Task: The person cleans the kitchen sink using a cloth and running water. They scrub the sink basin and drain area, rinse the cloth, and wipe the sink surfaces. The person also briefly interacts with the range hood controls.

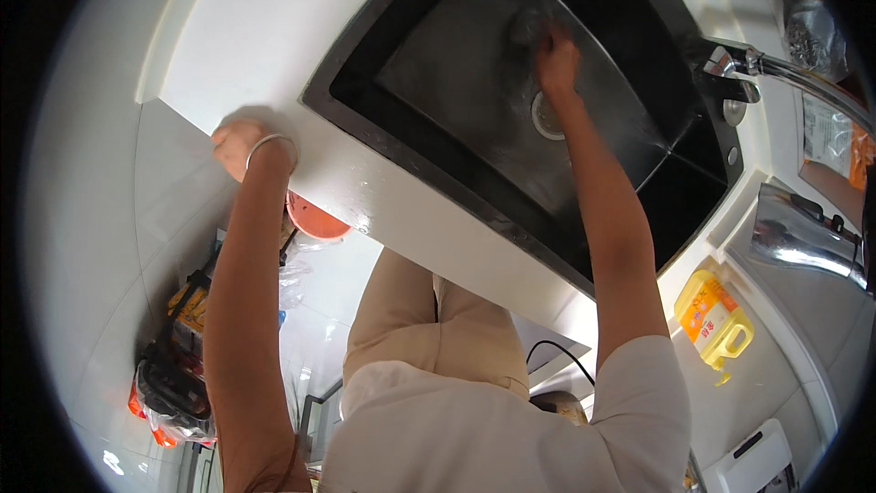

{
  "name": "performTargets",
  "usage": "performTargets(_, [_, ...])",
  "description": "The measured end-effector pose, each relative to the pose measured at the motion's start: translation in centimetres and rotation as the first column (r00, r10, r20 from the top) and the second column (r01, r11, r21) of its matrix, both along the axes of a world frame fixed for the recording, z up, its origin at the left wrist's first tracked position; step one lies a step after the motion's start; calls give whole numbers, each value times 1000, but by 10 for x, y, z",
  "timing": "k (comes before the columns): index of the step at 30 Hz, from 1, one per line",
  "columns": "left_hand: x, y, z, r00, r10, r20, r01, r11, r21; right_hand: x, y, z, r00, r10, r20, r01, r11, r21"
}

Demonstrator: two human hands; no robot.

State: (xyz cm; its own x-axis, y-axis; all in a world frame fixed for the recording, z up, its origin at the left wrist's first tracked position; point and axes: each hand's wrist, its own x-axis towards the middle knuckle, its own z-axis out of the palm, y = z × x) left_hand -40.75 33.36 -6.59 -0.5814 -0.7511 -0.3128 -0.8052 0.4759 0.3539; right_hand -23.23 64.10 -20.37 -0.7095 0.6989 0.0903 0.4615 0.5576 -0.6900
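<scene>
My left hand (241, 144), with a pale bangle on the wrist, rests at the front edge of the white countertop (424, 209). Its fingers are curled in, and nothing shows in them. My right hand (558, 65) reaches down into a dark sink (452, 82), just beyond the round drain (545, 116). Blur covers its fingers. A greyish, see-through smear (528, 27) lies beside the fingertips; whether it is a cloth, a scrubber or water cannot be made out. The sink floor looks wet.
A chrome faucet (736, 85) stands at the sink's right rim. Farther right are a yellow jug-shaped bottle (715, 318) and a shiny metal appliance (797, 233). Below the counter on the left sit an orange basin (316, 218) and bagged goods (174, 390). Water drops dot the counter's front.
</scene>
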Motion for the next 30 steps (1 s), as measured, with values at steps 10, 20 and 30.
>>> performTargets(10, [-3, -10, -22, 975, -187, 121, 208, 958, -199, -76, -83, -68, 834, 341, 433, -457, 867, 198])
performTargets(20, [-13, -34, -46, 961, -233, 151, 262, 941, -215, -53, -147, -18, 551, 737, 392, -762, 636, -124])
performTargets(30, [-6, -7, -20, 989, -125, 75, 138, 970, -201, 26, -106, -23, 309, 841, 444, -919, 384, -87])
